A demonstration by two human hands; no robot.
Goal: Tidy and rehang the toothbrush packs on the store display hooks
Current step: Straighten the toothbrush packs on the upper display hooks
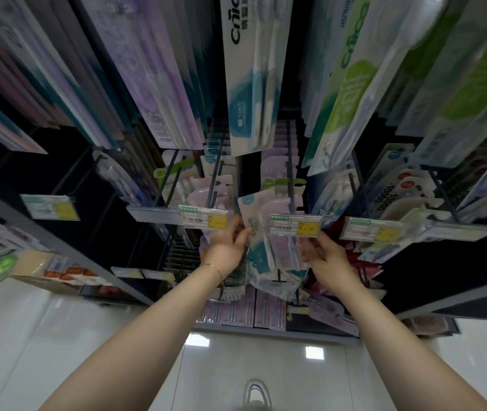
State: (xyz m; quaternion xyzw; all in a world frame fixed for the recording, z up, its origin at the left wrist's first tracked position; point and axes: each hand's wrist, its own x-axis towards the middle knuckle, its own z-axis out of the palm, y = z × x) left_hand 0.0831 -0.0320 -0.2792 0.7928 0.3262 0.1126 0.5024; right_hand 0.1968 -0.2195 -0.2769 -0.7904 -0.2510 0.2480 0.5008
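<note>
Teal-white toothbrush pack (pixel 254 229), pinched in left hand (pixel 225 247) fingers; right hand (pixel 329 258) fingers' hold cannot be told; overhead pack (pixel 251 84) lettered "Cnic".

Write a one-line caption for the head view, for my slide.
Left hand and right hand grip toothbrush packs below a price tag.

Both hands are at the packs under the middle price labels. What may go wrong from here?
1. The left hand pinches only the edge of the teal pack; it may slip and fall.
2. The price label hangs before the hook, so the pack's hole may miss the tip.
3. The right hand holds the purple packs in a loose, tilted bunch; some may slide off.
</note>
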